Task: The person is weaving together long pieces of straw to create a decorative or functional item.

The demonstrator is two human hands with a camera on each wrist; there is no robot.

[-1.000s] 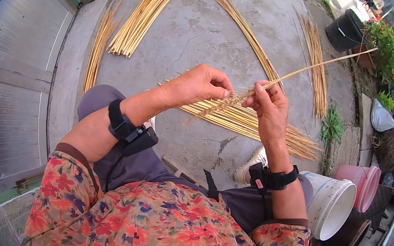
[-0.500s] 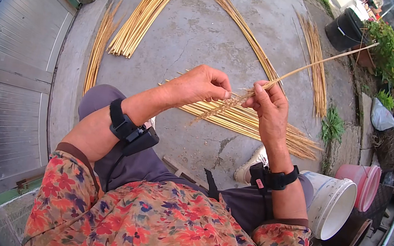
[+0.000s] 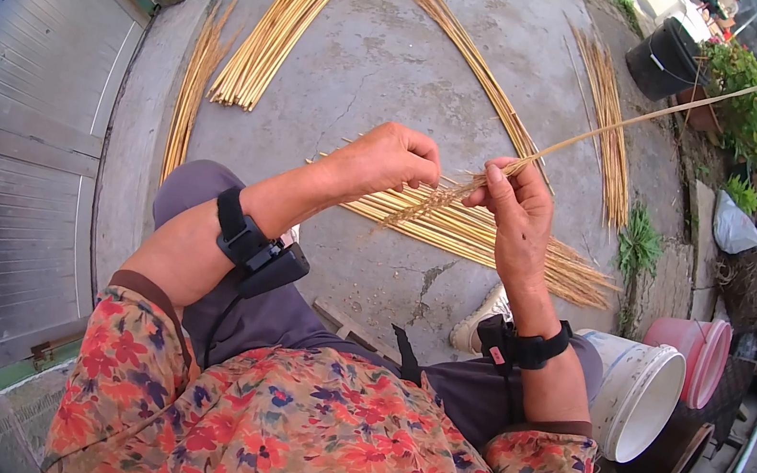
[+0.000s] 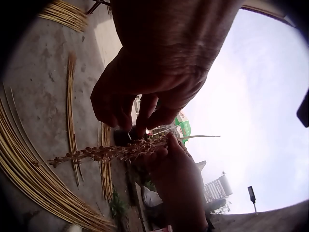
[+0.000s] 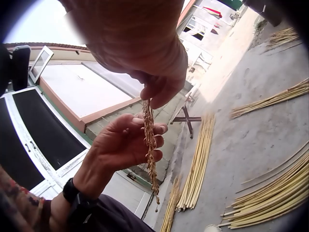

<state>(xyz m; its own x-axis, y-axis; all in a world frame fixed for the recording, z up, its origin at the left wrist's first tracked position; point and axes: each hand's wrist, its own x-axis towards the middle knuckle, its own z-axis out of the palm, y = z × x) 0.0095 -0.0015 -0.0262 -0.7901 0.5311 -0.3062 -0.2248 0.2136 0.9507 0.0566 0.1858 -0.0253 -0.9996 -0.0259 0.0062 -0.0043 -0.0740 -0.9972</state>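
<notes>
In the head view, my right hand [image 3: 523, 204] pinches a dry grass stalk [image 3: 628, 124] between thumb and fingers. From that grip the long bare stem runs up to the right, and the seedy head [image 3: 418, 208] points down to the left. My left hand [image 3: 387, 162] is at the seed head, fingers bent and thumb close to the forefinger. By its fingertips in the left wrist view is a small pale sliver [image 4: 129, 137]; I cannot tell whether they pinch it. The right wrist view shows the seed head [image 5: 149, 145] hanging in front of the left fingers [image 5: 158, 141].
On the concrete below lies a bundle of straw-coloured stalks [image 3: 456, 233]. More bundles lie farther off, a thick one [image 3: 293, 21] at upper left, thinner ones left and right. A white bucket [image 3: 636, 399], a pink bucket [image 3: 705, 360] and a black bucket [image 3: 665, 59] stand on the right.
The left hand has drawn slightly left from the seed head. The stalk has turned a little in the right hand, its far end now farther right.
</notes>
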